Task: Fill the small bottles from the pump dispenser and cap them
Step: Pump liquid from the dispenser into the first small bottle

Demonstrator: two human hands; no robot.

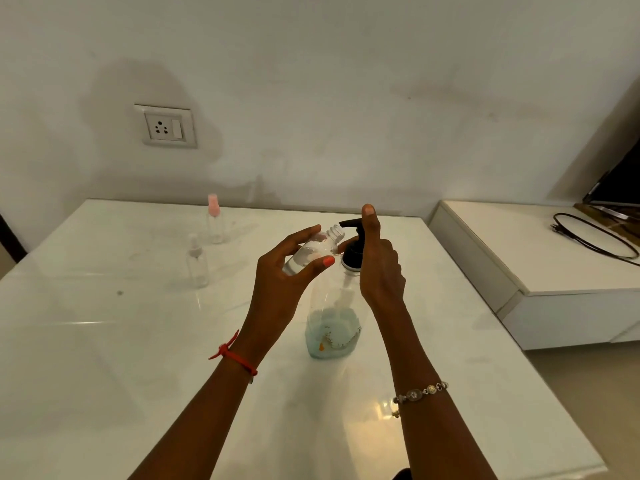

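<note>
**Open bottle held to pump nozzle on white table**

A person's left hand (277, 289) grasps a small clear bottle (311, 252) between thumb and fingers. The bottle is tilted, its uncapped threaded neck just beside the black nozzle of a pump dispenser (332, 327). The right hand (381, 275) is wrapped about the dispenser's black pump (355, 251), forefinger raised above the pump head. The dispenser stands upright near the middle of the glossy white table (138, 341), with pale blue liquid low in its clear body.

Two more small bottles stand capped at the table's far left, well apart from the hands: a pink-capped bottle (215, 220) nearer the wall and a white-capped bottle (197, 263) in front of it. A red thread (235, 356) circles the left wrist, a metal bracelet (420, 393) the right. On the wall is a power socket (168, 126). A black cable (595, 237) lies on the low white cabinet (554, 271) at right.
</note>
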